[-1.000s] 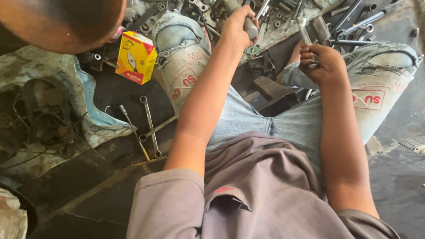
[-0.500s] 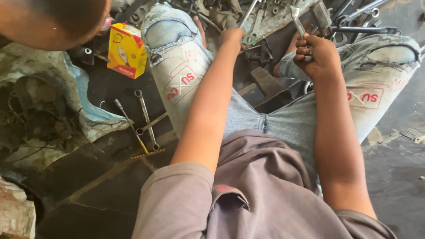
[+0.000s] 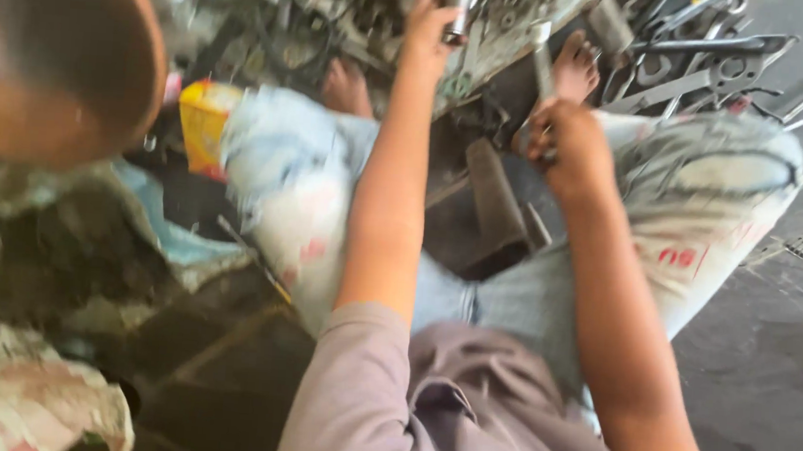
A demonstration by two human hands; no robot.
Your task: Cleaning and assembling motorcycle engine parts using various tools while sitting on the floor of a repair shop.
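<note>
1. Left hand (image 3: 431, 32) stretched up toward 12 o'clock, fingers wrapped tight round a short metal cylinder (image 3: 456, 8) at the top edge of the view; upper end of the cylinder cut off by the frame.
2. Right hand (image 3: 563, 143) at about 1 o'clock from centre, fist clamped on the lower end of a slim metal tool (image 3: 542, 68); shaft rising from the fist, tilted slightly left, tip against the grey metal assembly (image 3: 504, 35).
3. Both tools well apart from each other, with the assembly's edge between them.
4. Seated with legs spread in pale torn jeans (image 3: 704, 209), bare feet near the assembly: one foot (image 3: 577, 66) just right of the slim tool, the other (image 3: 345, 88) at 11 o'clock, left of the left forearm.
5. Dark wedge-shaped metal block (image 3: 497, 199) on the ground between the thighs, below the right fist.
6. Spanners and wrenches (image 3: 705, 63) heaped at 1 to 2 o'clock, beyond the right knee.
7. Yellow box (image 3: 203, 119) at 10 o'clock, touching the left knee; blurred, details unreadable.
8. Another person's head (image 3: 56, 51) filling the corner at 10 to 11 o'clock, near the camera.
9. Crumpled rags and paper (image 3: 22, 397) at 8 o'clock, on the dark oily floor (image 3: 768, 374).
10. Grey shirt (image 3: 445, 417) at 6 o'clock, bottom of the view.
</note>
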